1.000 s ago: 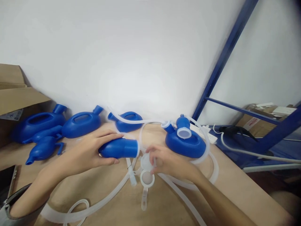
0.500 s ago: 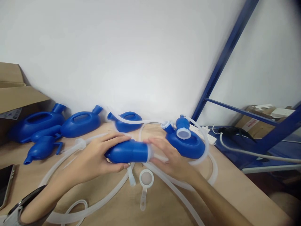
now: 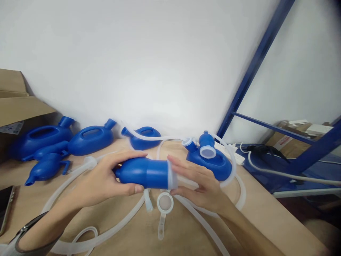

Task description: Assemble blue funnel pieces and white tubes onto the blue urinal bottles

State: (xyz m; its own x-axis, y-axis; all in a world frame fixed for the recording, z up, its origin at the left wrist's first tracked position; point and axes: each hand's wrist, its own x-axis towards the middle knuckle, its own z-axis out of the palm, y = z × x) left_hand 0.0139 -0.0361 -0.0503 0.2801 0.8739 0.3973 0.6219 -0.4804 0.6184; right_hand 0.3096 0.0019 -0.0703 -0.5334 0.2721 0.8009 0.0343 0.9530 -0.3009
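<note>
My left hand (image 3: 109, 177) is closed around the narrow end of a blue plastic funnel-like piece (image 3: 147, 173), held sideways above the table. On its wide right end sits a translucent white cap (image 3: 172, 175). My right hand (image 3: 199, 183) grips that cap by its edge, fingers above and thumb below. Below the piece, a round white lid with a strap (image 3: 165, 202) lies on the table, beside a small clear connector (image 3: 148, 201). Translucent hose (image 3: 125, 220) loops across the table beneath both hands.
Several blue handled bottles (image 3: 92, 140) stand along the wall. At the right, another capped blue piece (image 3: 206, 142) rests by a bottle (image 3: 210, 164). A phone (image 3: 6, 206) and cardboard box (image 3: 26, 108) are at the left; a blue metal rack (image 3: 255, 67) and power strip (image 3: 238, 156) at the right.
The blue piece has shifted slightly right and towards me, showing more of its narrow end. My right-hand fingers have straightened along the cap's edge, and more of the white cap shows.
</note>
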